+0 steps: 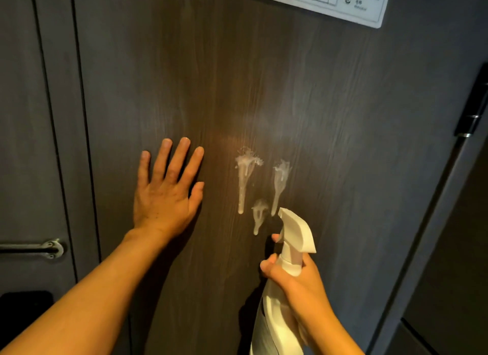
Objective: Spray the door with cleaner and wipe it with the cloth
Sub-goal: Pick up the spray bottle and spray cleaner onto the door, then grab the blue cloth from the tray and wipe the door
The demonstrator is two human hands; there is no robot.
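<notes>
A dark wood-grain door [264, 77] fills the view. Three white foam blotches [244, 175] run down it near the middle. My right hand [298, 283] grips the neck of a white spray bottle [293, 238], a finger on the trigger, nozzle pointing at the door just below the foam. Something white and striped hangs below that hand beside the bottle; I cannot tell whether it is the cloth. My left hand [166, 185] lies flat on the door with fingers spread, left of the foam.
A metal door handle [39, 249] and a black lock plate [23, 309] sit at the left edge. A white notice sign [330, 0] is fixed at the top. A black hinge [472, 103] is on the right by the door frame.
</notes>
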